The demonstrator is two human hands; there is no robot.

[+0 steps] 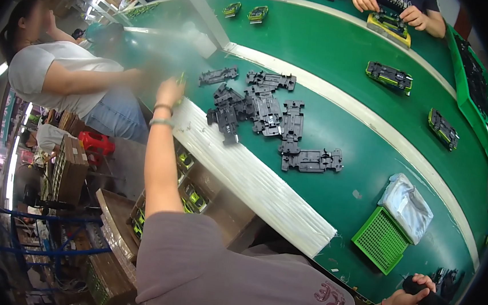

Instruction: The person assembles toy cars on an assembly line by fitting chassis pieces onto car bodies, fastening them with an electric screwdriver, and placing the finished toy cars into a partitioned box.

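My left hand point(170, 94) reaches out to the far left, over the edge of the green table. Its fingers are closed around a small yellow-green piece point(181, 80), mostly hidden and hazy, so its exact kind does not show. Several black plastic toy car chassis point(267, 111) lie in a loose pile to the right of that hand. Down at the lower right, my right hand point(407, 298) is wrapped round a thick black handheld tool point(430, 302), whose working end I cannot make out. Small dark parts point(447, 281) lie just beyond it.
A green mesh basket point(382, 240) touches a bin lined with clear plastic point(406, 205). Toy cars point(388, 77) sit on the green belt beyond a pale rail point(340, 97). Boxes of green cars point(193, 197) stand below the table edge. One person point(61, 75) is at left; another's hands point(412, 18) work opposite.
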